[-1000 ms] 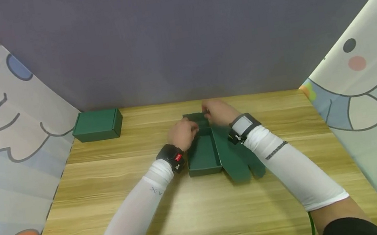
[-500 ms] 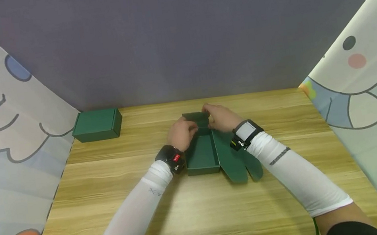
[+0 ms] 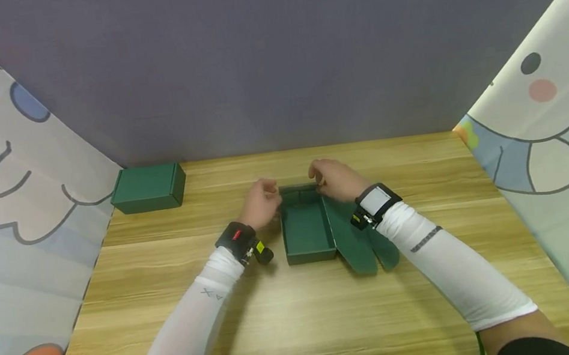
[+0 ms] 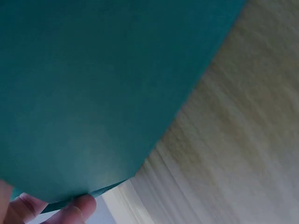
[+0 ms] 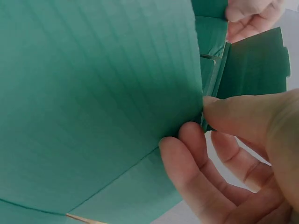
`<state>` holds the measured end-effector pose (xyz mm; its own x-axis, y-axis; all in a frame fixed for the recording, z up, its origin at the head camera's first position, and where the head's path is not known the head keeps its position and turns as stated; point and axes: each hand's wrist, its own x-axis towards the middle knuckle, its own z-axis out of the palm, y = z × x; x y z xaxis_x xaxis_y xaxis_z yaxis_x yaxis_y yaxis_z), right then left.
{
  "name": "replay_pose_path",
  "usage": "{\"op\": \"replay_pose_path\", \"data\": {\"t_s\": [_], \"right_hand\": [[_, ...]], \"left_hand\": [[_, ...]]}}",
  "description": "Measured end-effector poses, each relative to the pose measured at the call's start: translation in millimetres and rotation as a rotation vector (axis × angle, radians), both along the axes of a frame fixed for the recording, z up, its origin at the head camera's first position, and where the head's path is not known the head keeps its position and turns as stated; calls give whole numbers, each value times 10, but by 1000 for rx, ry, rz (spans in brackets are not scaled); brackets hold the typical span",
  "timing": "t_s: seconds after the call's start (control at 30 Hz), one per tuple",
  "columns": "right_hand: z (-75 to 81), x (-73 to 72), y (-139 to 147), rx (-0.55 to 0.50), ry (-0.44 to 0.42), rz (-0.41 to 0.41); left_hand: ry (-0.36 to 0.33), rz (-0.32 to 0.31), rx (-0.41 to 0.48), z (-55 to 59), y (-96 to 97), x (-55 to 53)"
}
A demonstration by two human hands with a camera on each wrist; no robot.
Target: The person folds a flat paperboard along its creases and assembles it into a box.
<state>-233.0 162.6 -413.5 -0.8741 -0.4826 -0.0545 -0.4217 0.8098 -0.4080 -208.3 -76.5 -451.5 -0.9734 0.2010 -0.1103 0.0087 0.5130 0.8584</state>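
A green cardboard box (image 3: 307, 232) lies open on the table, its lid (image 3: 353, 246) with flaps spread out to the right. At the far left corner, my left hand (image 3: 260, 202) pinches the box's edge; in the left wrist view its fingertips (image 4: 84, 205) curl against the bottom edge of a green panel (image 4: 93, 102). My right hand (image 3: 338, 180) grips the far right corner. Seen from the right wrist, thumb and fingers (image 5: 180, 158) close around the cardboard there, beside a ribbed green panel (image 5: 103, 84). Part of the far wall is hidden by the fingers.
A second green box (image 3: 148, 188), closed, stands at the back left of the wooden table (image 3: 295, 327). A grey panel (image 3: 268, 58) rises behind the table, and cartoon-printed walls (image 3: 544, 123) flank both sides.
My left hand has moved left, from over the box's inside to its far left corner. The far flap, which reached backward, now stands folded in. My right hand stays near the far right corner.
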Motion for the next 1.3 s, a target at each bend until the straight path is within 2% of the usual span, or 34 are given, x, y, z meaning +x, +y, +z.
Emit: {"op": "replay_pose_path", "data": {"t_s": [0.13,0.23,0.4,0.6,0.77,0.9,1.03,1.17,1.3], "right_hand": [[-24,5,9,-11,9,1],[-48,2,15,-27,6,-4],[-59,5,63,-67,-31,-1],[6,8,122,-98,-99,15],[81,41,86,-77,-139,37],[98,77,18,-5,-156,46],[77,113,-57,94,-90,44],[33,144,-126,165,29,50],[-16,161,-167,215,142,63]], "left_hand": [[-50,-33,11,44,-43,3],[-75,-54,4,38,-72,-6],[-76,-64,-16,3,-93,-32],[-64,-64,-18,3,-96,-27],[-70,-66,-30,3,-111,-14],[-73,-74,-51,-8,-122,-23],[-78,-79,-67,-3,-121,-29],[-77,-85,-98,23,-109,-22],[-40,-98,-145,41,-79,-46]]}}
